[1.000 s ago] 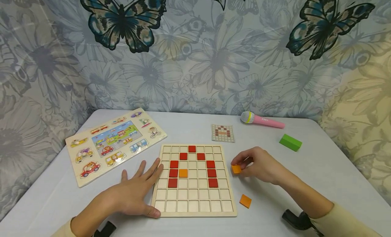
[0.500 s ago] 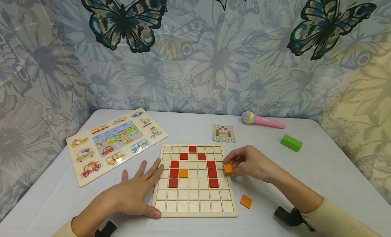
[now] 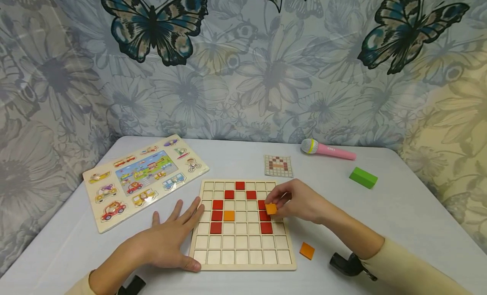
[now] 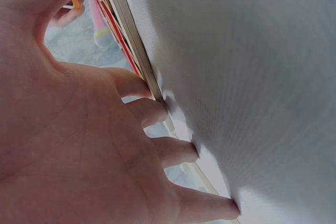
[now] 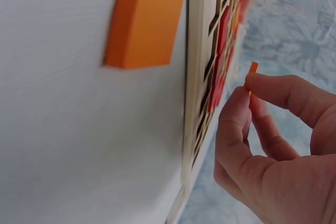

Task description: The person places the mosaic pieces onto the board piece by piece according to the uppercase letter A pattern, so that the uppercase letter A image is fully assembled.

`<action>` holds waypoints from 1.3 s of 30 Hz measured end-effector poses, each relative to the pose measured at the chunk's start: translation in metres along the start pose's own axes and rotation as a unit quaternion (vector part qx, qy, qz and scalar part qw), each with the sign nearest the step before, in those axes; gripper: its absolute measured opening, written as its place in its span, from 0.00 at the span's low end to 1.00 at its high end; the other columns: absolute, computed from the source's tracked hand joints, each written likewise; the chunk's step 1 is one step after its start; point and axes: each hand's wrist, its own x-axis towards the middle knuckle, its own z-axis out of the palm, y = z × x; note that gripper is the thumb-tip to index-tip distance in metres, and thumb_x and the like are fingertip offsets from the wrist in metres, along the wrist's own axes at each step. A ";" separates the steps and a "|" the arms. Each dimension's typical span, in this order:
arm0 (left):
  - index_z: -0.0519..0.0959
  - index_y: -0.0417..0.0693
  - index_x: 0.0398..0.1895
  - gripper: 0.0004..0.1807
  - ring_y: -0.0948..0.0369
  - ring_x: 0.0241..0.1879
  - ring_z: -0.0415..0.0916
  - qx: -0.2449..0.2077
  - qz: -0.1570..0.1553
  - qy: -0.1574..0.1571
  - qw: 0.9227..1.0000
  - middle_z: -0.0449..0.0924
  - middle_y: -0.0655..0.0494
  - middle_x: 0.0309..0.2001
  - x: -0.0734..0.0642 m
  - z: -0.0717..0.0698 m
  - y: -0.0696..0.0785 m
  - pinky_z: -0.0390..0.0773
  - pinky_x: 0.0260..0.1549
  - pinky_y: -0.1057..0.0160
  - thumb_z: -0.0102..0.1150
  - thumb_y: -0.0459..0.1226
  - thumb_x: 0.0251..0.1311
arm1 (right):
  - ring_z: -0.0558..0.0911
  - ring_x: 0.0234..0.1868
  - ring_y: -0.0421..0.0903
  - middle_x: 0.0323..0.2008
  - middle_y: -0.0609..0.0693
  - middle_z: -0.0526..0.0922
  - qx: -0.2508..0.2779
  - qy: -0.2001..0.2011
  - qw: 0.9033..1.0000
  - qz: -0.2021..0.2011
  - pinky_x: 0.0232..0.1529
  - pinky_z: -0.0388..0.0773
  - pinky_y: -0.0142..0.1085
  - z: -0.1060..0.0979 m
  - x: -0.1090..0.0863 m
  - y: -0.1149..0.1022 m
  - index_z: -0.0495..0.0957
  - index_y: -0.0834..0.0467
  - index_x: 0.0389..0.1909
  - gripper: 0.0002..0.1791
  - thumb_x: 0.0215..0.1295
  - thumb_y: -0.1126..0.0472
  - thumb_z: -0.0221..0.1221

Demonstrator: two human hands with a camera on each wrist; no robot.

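Between thumb and fingers my right hand [image 3: 300, 202] pinches an orange square tile [image 3: 271, 208], held over the right side of the wooden grid board [image 3: 243, 267]. In the right wrist view the pinched tile shows edge-on above the fingertips. My left hand [image 3: 167, 240] lies with spread, straight fingers along the board's left edge, its thumb at the near left corner. Red tiles [image 3: 240, 185] form an arch in the board's cells. One orange tile [image 3: 229, 216] sits inside the arch on the left. Another loose orange tile [image 3: 307, 251] lies on the table right of the board.
A picture card with a grid pattern [image 3: 278, 165] lies behind the board. At the back right are a pink toy microphone [image 3: 328, 149] and a green block [image 3: 363, 178]. A vehicle puzzle board [image 3: 144, 181] lies at the left. A patterned curtain [image 3: 243, 96] hangs behind the table.
My right hand has carried the pinched orange tile leftward, from beside the board to above its right-hand red tiles. The left hand has stayed in place.
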 end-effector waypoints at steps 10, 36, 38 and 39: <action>0.47 0.49 0.86 0.73 0.32 0.82 0.32 0.000 0.001 -0.001 1.000 0.32 0.54 0.87 0.000 -0.001 0.000 0.35 0.56 0.09 0.74 0.70 0.42 | 0.81 0.37 0.47 0.37 0.51 0.86 0.004 -0.023 1.000 -0.008 0.40 0.81 0.34 0.014 0.013 -0.013 0.87 0.60 0.39 0.16 0.48 0.76 0.68; 0.46 0.51 0.86 0.72 0.33 0.83 0.32 0.003 0.002 -0.001 1.000 0.32 0.54 0.87 -0.002 -0.002 0.001 0.36 0.57 0.09 0.73 0.71 0.43 | 0.80 0.32 0.43 0.29 0.51 0.84 -0.033 -0.045 0.998 -0.030 0.37 0.81 0.34 0.043 0.037 -0.028 0.87 0.59 0.33 0.14 0.45 0.75 0.77; 0.47 0.51 0.86 0.72 0.33 0.83 0.33 0.004 0.003 -0.001 1.000 0.32 0.54 0.87 -0.002 -0.002 0.001 0.36 0.57 0.09 0.73 0.71 0.43 | 0.80 0.32 0.43 0.28 0.50 0.84 -0.039 -0.044 0.998 -0.033 0.37 0.81 0.34 0.045 0.038 -0.027 0.87 0.59 0.33 0.15 0.45 0.75 0.77; 0.47 0.51 0.86 0.72 0.33 0.82 0.33 0.005 0.003 -0.001 1.000 0.32 0.54 0.87 -0.002 -0.002 0.001 0.37 0.57 0.09 0.73 0.71 0.43 | 0.80 0.32 0.43 0.28 0.50 0.84 -0.042 -0.044 0.998 -0.034 0.37 0.81 0.34 0.045 0.038 -0.027 0.87 0.59 0.33 0.15 0.44 0.75 0.77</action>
